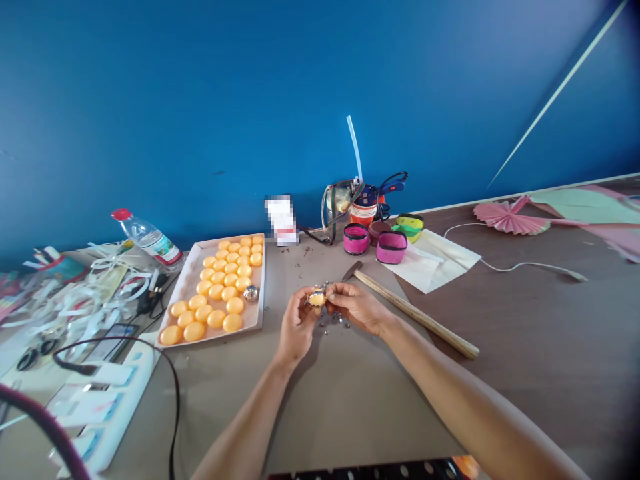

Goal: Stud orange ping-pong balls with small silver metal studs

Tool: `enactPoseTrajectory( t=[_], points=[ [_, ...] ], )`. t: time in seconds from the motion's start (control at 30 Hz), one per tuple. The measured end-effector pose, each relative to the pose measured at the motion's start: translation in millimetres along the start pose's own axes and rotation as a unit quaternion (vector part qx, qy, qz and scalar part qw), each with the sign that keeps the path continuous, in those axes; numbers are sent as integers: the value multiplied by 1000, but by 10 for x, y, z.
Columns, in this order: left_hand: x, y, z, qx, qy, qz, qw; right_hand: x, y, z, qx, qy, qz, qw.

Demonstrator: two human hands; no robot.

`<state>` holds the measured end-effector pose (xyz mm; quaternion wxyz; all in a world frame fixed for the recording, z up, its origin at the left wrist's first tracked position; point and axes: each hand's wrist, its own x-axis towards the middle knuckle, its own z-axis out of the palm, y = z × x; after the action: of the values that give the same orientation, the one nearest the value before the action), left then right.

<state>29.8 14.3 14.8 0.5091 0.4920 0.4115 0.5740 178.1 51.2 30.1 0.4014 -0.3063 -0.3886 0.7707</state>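
- While the left hand (300, 313) grasps an orange ball (317, 299) between thumb and fingers, silver trim shows around it; the ball is above the near middle of the table (320, 393).
- The right hand (357, 308) has its fingertips drawn in at the ball's right edge; whether they grip it or some small piece, one cannot tell.
- Small silver pieces (340, 319) lie scattered beneath the hands; a hammer (417, 310) lies just to the right, its head at the far end.
- To the left, a shallow tray (186, 279) holds rows of plain orange balls (216, 292); one silver-covered ball (251, 293) sits by its right wall.
- Farther off stand two pink containers (391, 247); white paper (445, 263) lies to their right.
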Motion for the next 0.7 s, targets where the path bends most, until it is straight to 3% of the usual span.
enactPoseTrajectory(
  t=[0.7],
  points=[
    [1, 14, 3, 5, -4, 4, 1000, -5, 2, 1, 9, -1, -2, 1000]
  ],
)
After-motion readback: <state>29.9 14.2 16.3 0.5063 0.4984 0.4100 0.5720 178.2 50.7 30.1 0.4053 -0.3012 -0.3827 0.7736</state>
